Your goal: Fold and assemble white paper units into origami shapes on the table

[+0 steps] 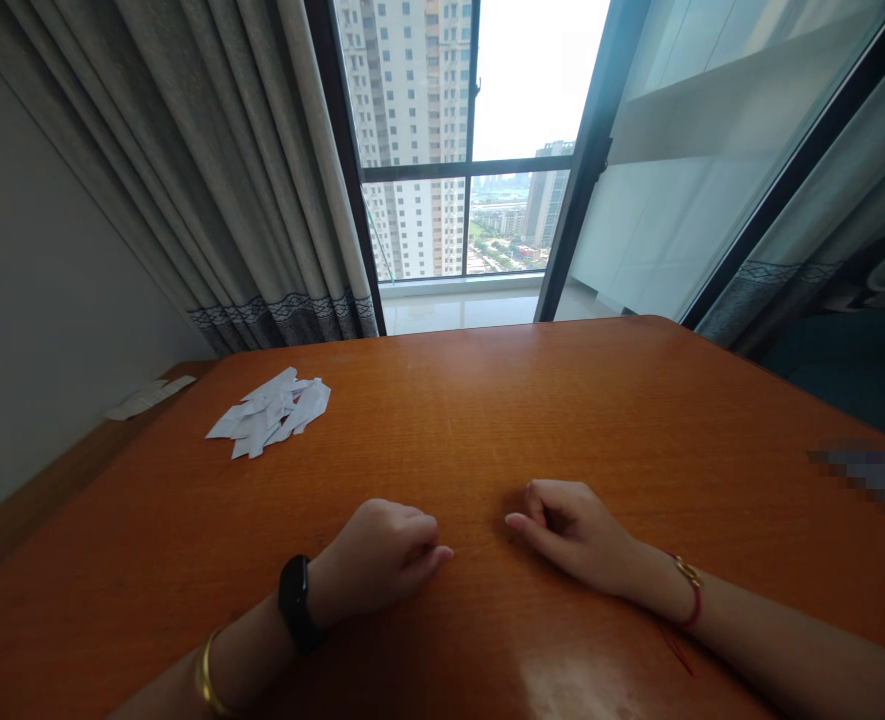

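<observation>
My left hand (383,553) rests on the wooden table (442,420) with its fingers curled in and its thumb stretched along them. A black wristband (301,604) and a gold bangle (208,676) circle that arm. Opposite it, my right hand (578,533) lies on its side, fingers folded into a loose fist and the thumb a little apart. A red cord bracelet (692,590) with a gold charm is round the right wrist. Neither hand shows anything held. Beyond my left hand, apart from it, lies a loose pile of white paper pieces (271,412).
More pale paper strips (149,397) lie on a ledge by the left wall. At the right edge is a blurred-out item (873,480). Behind the table stand a grey curtain (254,200) and a framed glass door (468,165), with tall buildings outside.
</observation>
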